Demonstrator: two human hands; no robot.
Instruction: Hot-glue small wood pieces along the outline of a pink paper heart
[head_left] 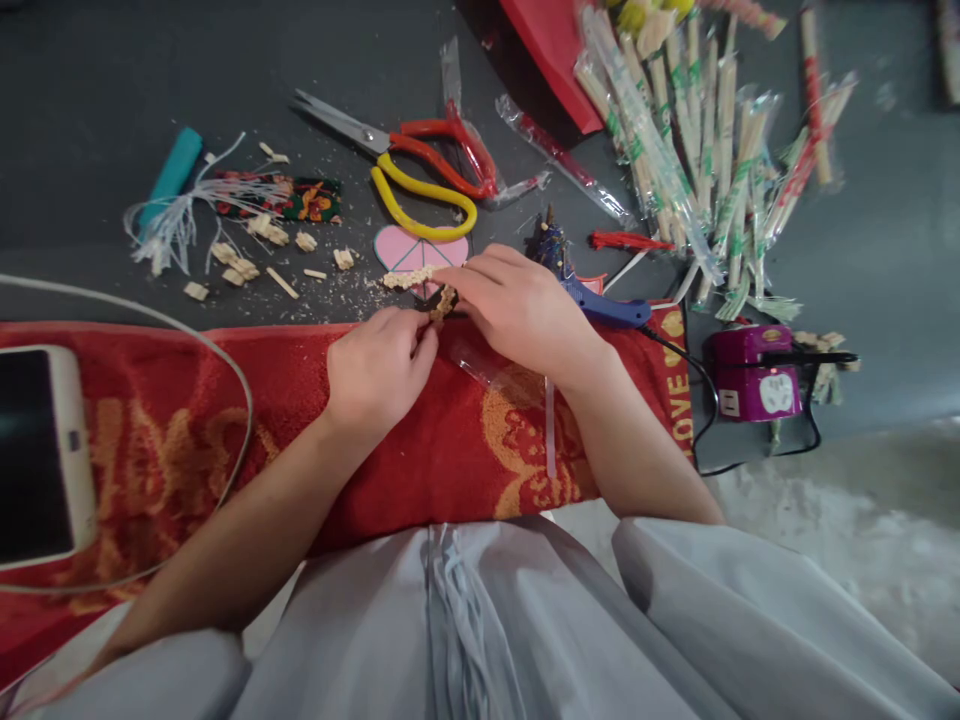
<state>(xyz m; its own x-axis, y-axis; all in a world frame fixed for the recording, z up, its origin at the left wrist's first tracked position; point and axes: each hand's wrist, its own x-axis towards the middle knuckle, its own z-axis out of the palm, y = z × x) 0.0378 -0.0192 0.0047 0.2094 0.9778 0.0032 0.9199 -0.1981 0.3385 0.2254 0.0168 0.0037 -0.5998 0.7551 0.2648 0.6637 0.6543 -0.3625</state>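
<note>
My left hand (379,372) is closed, thumb and fingers pinching the lower end of a small bumpy tan strip (444,303). Above it, my right hand (529,310) reaches in from the right, its fingertips closed on the strip's other side. Right beside those fingertips is a paler bumpy strip (407,279), which overlaps a pink heart-shaped card (391,248) marked with dark lines. Whether the two strips are joined is hidden by my fingers. A blue glue gun (611,304) lies just past my right hand, its tip pointing away.
Scissors (390,143) with red and yellow handles lie beyond my hands. Wooden bits (266,230) are scattered left, near white strings (199,205). Wrapped chopsticks (705,130) pile up at right, above a purple power socket (754,372). A phone (37,455) rests on the red towel (390,450).
</note>
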